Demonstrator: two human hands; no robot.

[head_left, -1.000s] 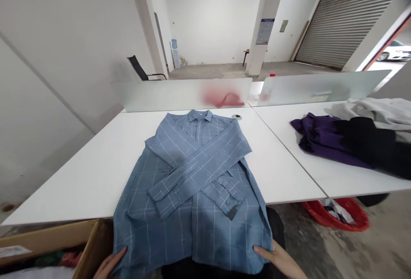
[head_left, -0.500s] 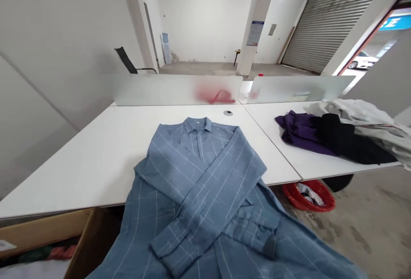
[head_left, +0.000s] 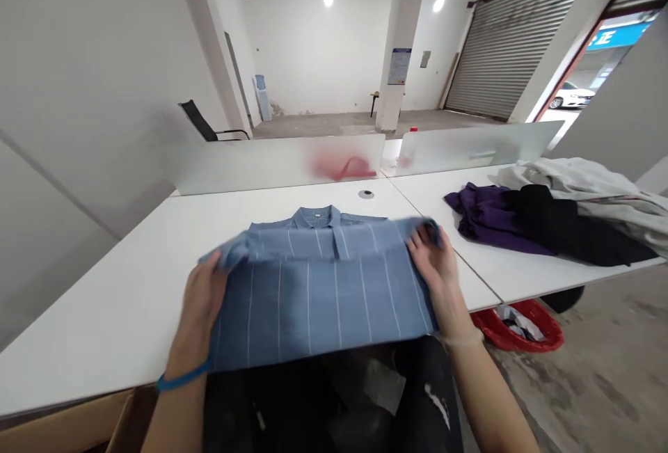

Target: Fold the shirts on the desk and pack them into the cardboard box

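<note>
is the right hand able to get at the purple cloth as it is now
Probably not just now: the right hand is holding the shirt, though nothing seems to stand between it and the purple cloth.

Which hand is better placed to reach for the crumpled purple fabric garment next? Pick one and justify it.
Right, most likely: the right hand is nearer the purple garment, though it holds the blue, white-lined fabric shirt. The left hand grips the shirt's opposite side.
</note>
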